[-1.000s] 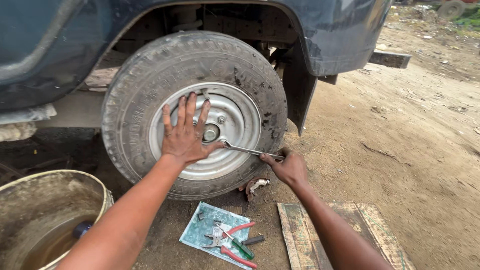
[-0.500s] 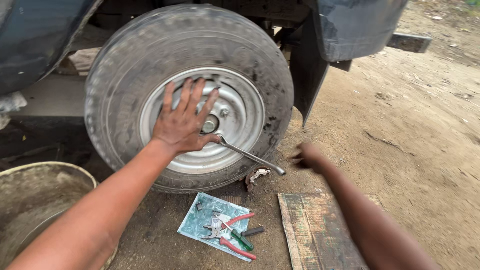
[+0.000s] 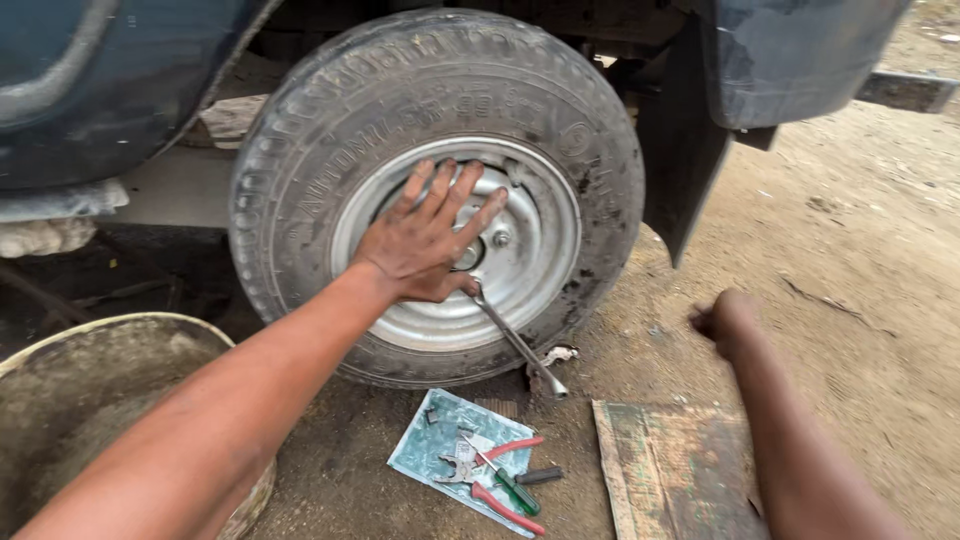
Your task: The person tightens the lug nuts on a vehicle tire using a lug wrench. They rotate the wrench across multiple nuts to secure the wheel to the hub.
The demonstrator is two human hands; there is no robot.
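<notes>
Head view: left hand (image 3: 425, 245) spread flat on steel rim (image 3: 535, 260) of truck wheel (image 3: 300, 200). Spanner (image 3: 515, 340) hangs unheld from hub nut, slanting toward dirt. Right hand (image 3: 728, 320) closed, apart, holding nothing. Risk: loose spanner slips off nut, drops onto pliers (image 3: 490, 475) below.

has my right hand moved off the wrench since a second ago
Yes. The right hand let go of the wrench and pulled away rightward, over the dirt.

two hands: left hand (image 3: 425, 245), right hand (image 3: 725, 320). one wheel (image 3: 440, 190), one spanner (image 3: 515, 340), one pair of red-handled pliers (image 3: 490, 470), one green screwdriver (image 3: 510, 485), one basin (image 3: 90, 400), one plank (image 3: 670, 470).
</notes>
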